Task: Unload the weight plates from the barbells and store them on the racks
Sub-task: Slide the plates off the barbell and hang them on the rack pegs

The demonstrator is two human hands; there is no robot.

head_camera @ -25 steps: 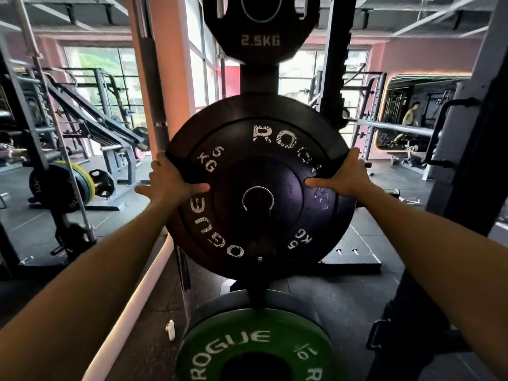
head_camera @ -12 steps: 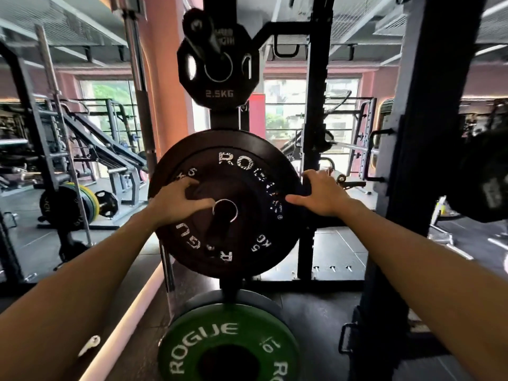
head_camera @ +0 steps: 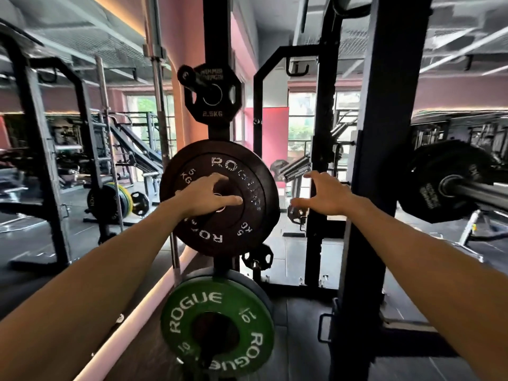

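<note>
A black 5 kg Rogue plate [head_camera: 247,215] hangs on the middle peg of a black storage post [head_camera: 217,31]. My left hand [head_camera: 204,198] lies spread over the plate's centre hole, fingers out straight. Just right of the plate's rim, my right hand [head_camera: 323,195] hovers with spread fingers and holds nothing. Above the 5 kg plate hangs a small black 2.5 kg plate [head_camera: 213,96]. Below it sits a green 10 kg Rogue plate [head_camera: 217,324]. At the right edge a barbell [head_camera: 478,192] carries a black plate [head_camera: 437,182].
A thick black rack upright [head_camera: 376,188] stands between my right arm and the loaded barbell. A steel bar [head_camera: 160,105] stands upright left of the storage post. More racks and coloured plates [head_camera: 118,199] fill the far left. Dark rubber floor lies below.
My right hand has come off the 5 kg plate's rim and opened in the air. My left hand slid to the plate's centre. The view has backed away from the post.
</note>
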